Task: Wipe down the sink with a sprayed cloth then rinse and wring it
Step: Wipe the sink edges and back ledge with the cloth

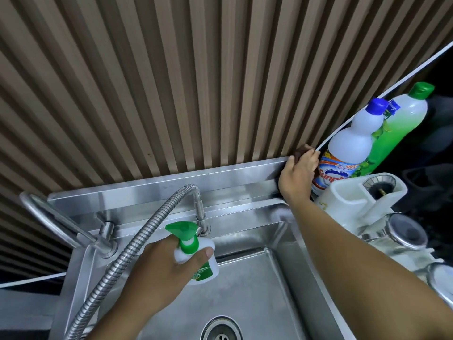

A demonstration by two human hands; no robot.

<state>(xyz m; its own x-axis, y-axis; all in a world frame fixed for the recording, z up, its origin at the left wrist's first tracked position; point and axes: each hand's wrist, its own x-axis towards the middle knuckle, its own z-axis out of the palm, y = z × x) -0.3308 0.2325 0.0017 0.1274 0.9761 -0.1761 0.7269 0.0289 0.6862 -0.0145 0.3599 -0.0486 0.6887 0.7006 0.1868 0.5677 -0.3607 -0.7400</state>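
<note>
Head view, single frame.

Sink [257, 285]: stainless steel, rectangular basin, brushed sheen, round perforated drain [221, 330] at the bottom edge; raised steel backsplash ledge [171, 177] along the rear.

Cloth [301, 151]: dark brown, bunched, mostly hidden; lies at the right end of the backsplash ledge, against the ribbed wall.

Right hand [297, 176]: fingers curled closed over the cloth, pressing it to the ledge corner.

Left hand [169, 271]: wrapped around a spray bottle [196, 256], thumb across its front; held above the basin's rear left.

Spray bottle: white plastic body, green trigger head, green label.

Taps: rigid curved steel faucet [58, 219] at left; corrugated flexible steel hose [117, 256] arching from the rear deck.

Wall [171, 82]: vertical ribbed panelling, brown and beige.

Right of sink: white bottle with blue cap [350, 146], printed label; green translucent bottle with green cap [397, 123]; white plastic caddy [355, 195]; glass jars with metal lids [404, 235].
</note>
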